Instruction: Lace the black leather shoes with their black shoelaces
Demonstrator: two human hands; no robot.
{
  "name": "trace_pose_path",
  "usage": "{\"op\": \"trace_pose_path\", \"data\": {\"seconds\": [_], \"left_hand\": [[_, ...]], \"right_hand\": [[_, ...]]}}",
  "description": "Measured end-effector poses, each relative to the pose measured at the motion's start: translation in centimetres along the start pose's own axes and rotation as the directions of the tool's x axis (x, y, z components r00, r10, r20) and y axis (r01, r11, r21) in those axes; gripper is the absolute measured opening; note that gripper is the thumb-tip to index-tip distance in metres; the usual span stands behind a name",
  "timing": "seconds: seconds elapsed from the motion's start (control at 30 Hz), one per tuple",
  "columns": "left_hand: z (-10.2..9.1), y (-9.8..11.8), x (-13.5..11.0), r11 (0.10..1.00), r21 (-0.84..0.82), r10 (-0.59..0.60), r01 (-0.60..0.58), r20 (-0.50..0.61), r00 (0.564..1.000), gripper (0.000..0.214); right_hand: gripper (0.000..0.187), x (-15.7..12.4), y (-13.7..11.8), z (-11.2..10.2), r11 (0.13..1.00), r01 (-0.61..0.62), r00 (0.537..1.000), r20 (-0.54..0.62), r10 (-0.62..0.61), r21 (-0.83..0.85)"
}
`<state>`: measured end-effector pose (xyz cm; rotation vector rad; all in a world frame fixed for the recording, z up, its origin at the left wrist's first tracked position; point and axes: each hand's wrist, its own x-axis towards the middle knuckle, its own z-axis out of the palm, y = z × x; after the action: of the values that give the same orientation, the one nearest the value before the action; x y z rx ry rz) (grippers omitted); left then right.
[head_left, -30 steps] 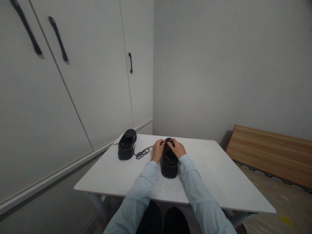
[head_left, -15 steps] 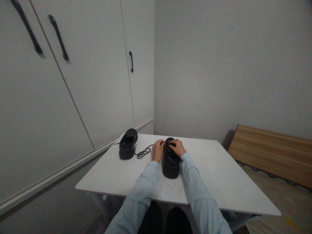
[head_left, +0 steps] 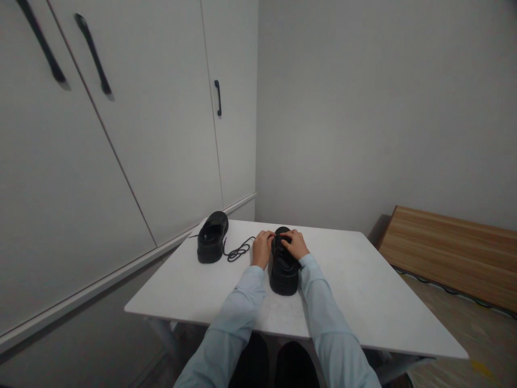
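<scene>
A black shoe (head_left: 284, 269) stands on the white table (head_left: 355, 302), heel toward me. My left hand (head_left: 262, 249) rests against its left side with fingers curled at the lacing area. My right hand (head_left: 296, 243) lies over the top of the shoe, fingers bent and pinching at the laces; what they pinch is too small to make out. A second black shoe (head_left: 211, 237) sits at the table's far left corner, with a loose black lace (head_left: 238, 250) lying beside it.
White cupboard doors with black handles (head_left: 218, 98) line the left wall. A plain grey wall is behind the table. A wooden board (head_left: 448, 253) lies low at the right, with a wooden floor beneath it.
Both hands stay on the near shoe with only slight finger movement. The view has shifted a little.
</scene>
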<state>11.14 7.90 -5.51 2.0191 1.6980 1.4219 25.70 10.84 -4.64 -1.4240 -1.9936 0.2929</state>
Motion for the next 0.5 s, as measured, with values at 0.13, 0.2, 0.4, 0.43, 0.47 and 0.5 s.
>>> {"op": "trace_pose_path", "data": {"seconds": [0.13,0.2,0.4,0.43,0.47,0.5], "left_hand": [[0.0,-0.1,0.1,1.000,-0.006,0.008,-0.008,-0.014,1.000,0.019],[0.1,-0.2,0.1,1.000,-0.023,0.006,-0.006,-0.027,1.000,0.019],[0.5,-0.5,0.4,0.995,-0.100,0.024,-0.031,-0.069,0.997,0.019],[0.5,-0.5,0.4,0.994,-0.106,0.028,-0.035,-0.073,0.997,0.019],[0.5,-0.5,0.4,0.993,-0.109,0.030,-0.038,-0.076,0.997,0.019],[0.5,-0.5,0.4,0.993,-0.111,0.031,-0.040,-0.079,0.996,0.019]], "right_hand": [[0.028,-0.1,-0.3,-0.3,1.000,-0.007,1.000,0.025,0.008,-0.009],[0.028,-0.1,-0.5,-0.4,1.000,0.000,1.000,0.024,0.001,-0.015],[0.029,-0.3,-1.3,-1.2,0.996,-0.025,0.995,0.097,0.033,-0.082],[0.030,-0.3,-1.4,-1.3,0.995,-0.029,0.994,0.103,0.038,-0.092],[0.030,-0.3,-1.5,-1.4,0.994,-0.031,0.993,0.108,0.042,-0.101],[0.030,-0.3,-1.6,-1.5,0.994,-0.032,0.993,0.112,0.045,-0.109]]}}
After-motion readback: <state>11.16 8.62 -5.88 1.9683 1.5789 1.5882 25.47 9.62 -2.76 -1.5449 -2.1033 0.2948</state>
